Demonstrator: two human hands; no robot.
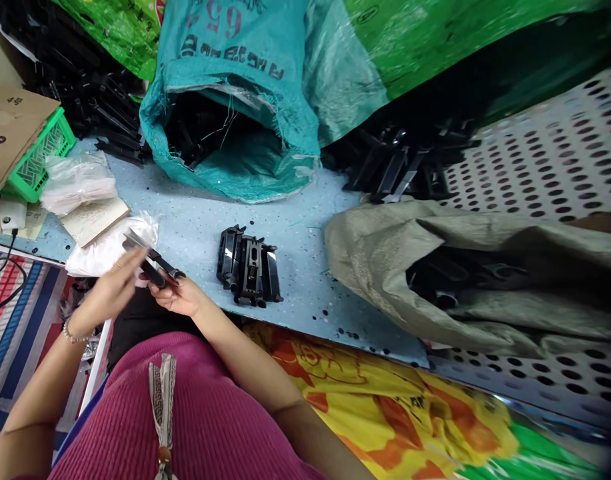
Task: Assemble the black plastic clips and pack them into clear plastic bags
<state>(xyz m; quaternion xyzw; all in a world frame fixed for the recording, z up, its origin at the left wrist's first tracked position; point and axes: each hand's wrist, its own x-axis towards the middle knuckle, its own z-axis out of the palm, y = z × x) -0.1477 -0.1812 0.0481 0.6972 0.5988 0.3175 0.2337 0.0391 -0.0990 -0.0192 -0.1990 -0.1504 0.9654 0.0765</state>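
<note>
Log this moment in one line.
right hand: holding long black plastic pieces | left hand: at pieces, grip blurred | speckled pale-blue tabletop: cluster of black plastic parts | open teal woven sack: dark items inside

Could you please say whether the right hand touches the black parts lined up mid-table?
Apart: the head view shows blue tabletop between right hand and black parts.

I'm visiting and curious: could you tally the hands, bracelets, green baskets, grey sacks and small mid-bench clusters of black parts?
Hands (left hand, right hand): 2
Bracelet: 1
Green basket: 1
Grey sack: 1
Small mid-bench cluster of black parts: 1
Total: 6
</note>
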